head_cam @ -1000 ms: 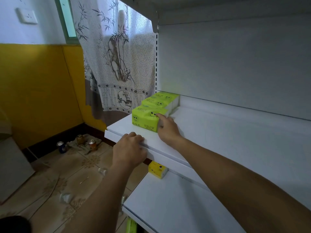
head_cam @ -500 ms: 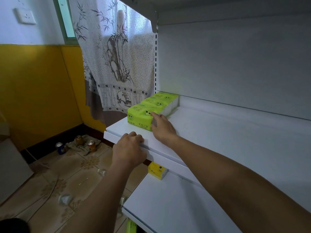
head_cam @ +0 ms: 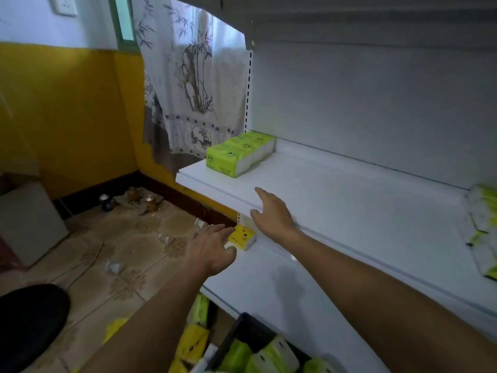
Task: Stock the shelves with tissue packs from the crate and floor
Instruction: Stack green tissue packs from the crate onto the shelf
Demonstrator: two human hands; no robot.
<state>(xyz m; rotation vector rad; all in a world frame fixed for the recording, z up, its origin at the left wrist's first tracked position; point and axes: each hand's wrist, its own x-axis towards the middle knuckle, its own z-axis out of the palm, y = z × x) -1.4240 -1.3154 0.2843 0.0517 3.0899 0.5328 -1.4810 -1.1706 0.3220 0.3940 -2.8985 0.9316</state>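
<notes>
Tissue packs in neither hand just now. Right hand (head_cam: 271, 211) empty, fingers straight, palm down over the near lip of the upper shelf (head_cam: 349, 205); touching it or just above it, cannot tell. Left hand (head_cam: 212, 246) lower and nearer, empty too, fingers loosely spread, fingertips by a lone yellow pack (head_cam: 242, 236) at the far left of the lower shelf (head_cam: 269, 286); contact not clear.

Farther out, at the far left end of the upper shelf: a row of green packs (head_cam: 239, 153), one behind another, running back to the rear panel (head_cam: 376, 103), well apart from the right hand. At the right edge of view, on the same shelf: more packs (head_cam: 484, 227), pale with green print, blurred.

Down near the bottom of view: a dark crate (head_cam: 243, 323) with green packs (head_cam: 236, 358) inside, and yellow packs (head_cam: 192, 341) on the floor (head_cam: 107, 251) just left of it.

Judging by that, early days. One short row, the lone yellow pack and the group at the right shelved; much shelf room left to fill; crate and floor stock not yet brought up. Reads as a pause between packs.

As for writing: cartoon eyes printed on green and yellow wrappers alike; a line of small print low on the nearest green pack, too small to read. No brand name legible anywhere.
</notes>
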